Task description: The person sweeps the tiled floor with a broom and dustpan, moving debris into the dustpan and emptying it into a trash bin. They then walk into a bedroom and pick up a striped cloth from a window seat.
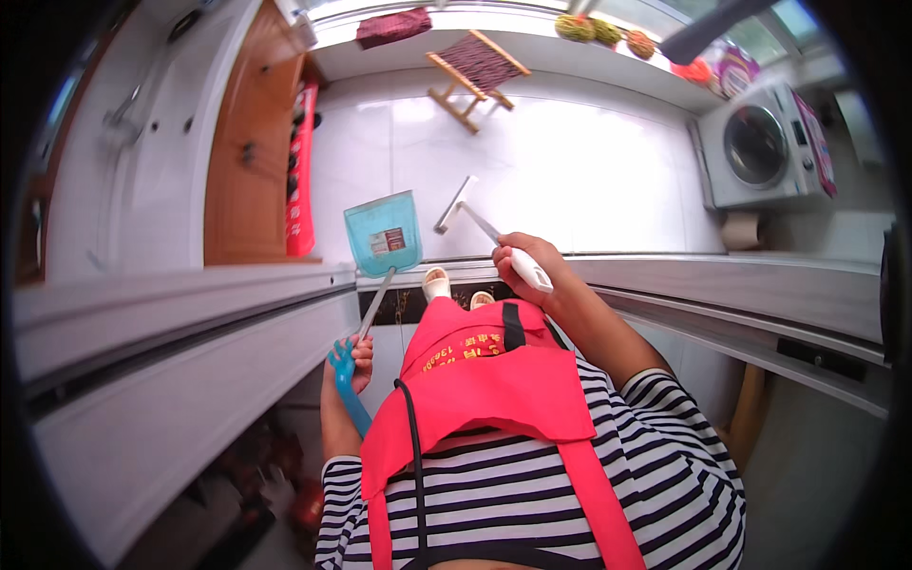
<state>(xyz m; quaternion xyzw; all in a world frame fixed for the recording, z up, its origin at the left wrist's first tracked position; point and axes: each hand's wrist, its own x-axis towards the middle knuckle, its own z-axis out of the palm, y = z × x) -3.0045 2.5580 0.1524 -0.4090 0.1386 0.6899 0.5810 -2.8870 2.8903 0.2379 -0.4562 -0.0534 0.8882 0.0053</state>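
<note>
My right hand point(526, 265) is wrapped around the white handle of a T-shaped squeegee point(479, 219). Its metal shaft points away from me, and its narrow head is over the pale tiled floor point(605, 157). On the left, my left hand point(362, 362) grips the thin metal rod of a translucent blue dustpan point(385, 231). The pan bears a printed label and hangs over the door threshold. A blue hand-shaped plastic piece point(343, 363) lies along my left hand and forearm; whether it joins the rod, I cannot tell.
Sliding-door frames point(712, 281) flank me at the threshold. Beyond stands a folding stool point(481, 64) with a woven seat. A washing machine point(755, 146) is at right, a wooden cabinet point(253, 157) at left with a red strip point(302, 178) beside it. Yarn balls point(574, 28) line the window ledge.
</note>
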